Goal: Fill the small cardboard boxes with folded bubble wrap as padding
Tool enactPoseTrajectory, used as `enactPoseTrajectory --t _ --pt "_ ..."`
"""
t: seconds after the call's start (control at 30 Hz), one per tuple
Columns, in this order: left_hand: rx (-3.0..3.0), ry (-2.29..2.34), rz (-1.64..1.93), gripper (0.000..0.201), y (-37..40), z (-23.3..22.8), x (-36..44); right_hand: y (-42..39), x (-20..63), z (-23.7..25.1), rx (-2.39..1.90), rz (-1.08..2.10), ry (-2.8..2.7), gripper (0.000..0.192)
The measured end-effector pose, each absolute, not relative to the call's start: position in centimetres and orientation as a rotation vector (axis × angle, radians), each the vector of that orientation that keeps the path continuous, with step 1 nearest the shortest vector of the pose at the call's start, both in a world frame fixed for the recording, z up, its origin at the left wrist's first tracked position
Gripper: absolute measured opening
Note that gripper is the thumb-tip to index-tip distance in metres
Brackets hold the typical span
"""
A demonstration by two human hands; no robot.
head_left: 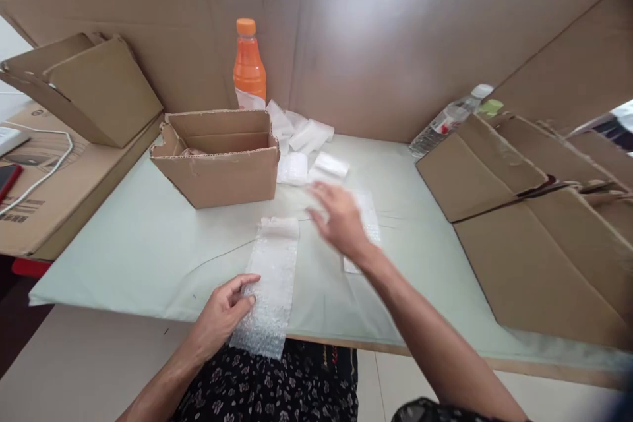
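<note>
My left hand (225, 310) lies at the left edge of a bubble wrap strip (274, 264), with thumb and forefinger apart and resting on it. The strip's near end hangs over the table edge in front of me. My right hand (341, 217) is raised above the table, smeared by motion, its fingers apart and nothing visible in them. Beneath and beside that wrist lies a second piece of bubble wrap (368, 217), partly hidden by the arm. Just beyond the right hand sit several small white wrapped packets (311, 135).
An open cardboard box (232, 178) stands left of the packets, an orange bottle (250, 69) behind it. More cardboard boxes (534, 250) crowd the right side, beside a leaning clear bottle (445, 122). At left, another open box (106, 92) rests on a flat carton (54, 198).
</note>
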State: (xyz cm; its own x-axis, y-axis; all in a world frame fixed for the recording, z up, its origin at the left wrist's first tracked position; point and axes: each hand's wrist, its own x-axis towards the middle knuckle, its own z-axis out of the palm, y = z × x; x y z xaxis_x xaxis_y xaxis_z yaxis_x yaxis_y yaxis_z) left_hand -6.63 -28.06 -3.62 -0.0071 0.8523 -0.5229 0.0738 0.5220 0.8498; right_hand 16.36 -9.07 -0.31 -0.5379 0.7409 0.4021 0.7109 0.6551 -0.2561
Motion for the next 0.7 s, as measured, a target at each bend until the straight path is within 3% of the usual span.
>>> enactPoseTrajectory --t 0.1,0.23,0.37,0.7 --pt "0.853 1.456 0.701 0.062 -28.1 -4.2 -6.9 -12.7 13.3 -2.9 -0.839 0.259 -2.771 0.038" --pt "0.87 1.428 0.649 0.063 -27.6 -5.7 -7.0 -13.1 12.0 -4.9 -1.055 0.194 -2.756 0.029" --pt "0.871 1.408 0.694 0.06 -27.3 -6.6 -7.2 -12.1 13.9 -4.1 -1.165 0.166 -2.623 0.033" --pt "0.913 1.407 0.614 0.047 -27.2 -2.7 -6.4 -10.6 14.2 -5.4 -1.298 0.227 -2.437 0.029"
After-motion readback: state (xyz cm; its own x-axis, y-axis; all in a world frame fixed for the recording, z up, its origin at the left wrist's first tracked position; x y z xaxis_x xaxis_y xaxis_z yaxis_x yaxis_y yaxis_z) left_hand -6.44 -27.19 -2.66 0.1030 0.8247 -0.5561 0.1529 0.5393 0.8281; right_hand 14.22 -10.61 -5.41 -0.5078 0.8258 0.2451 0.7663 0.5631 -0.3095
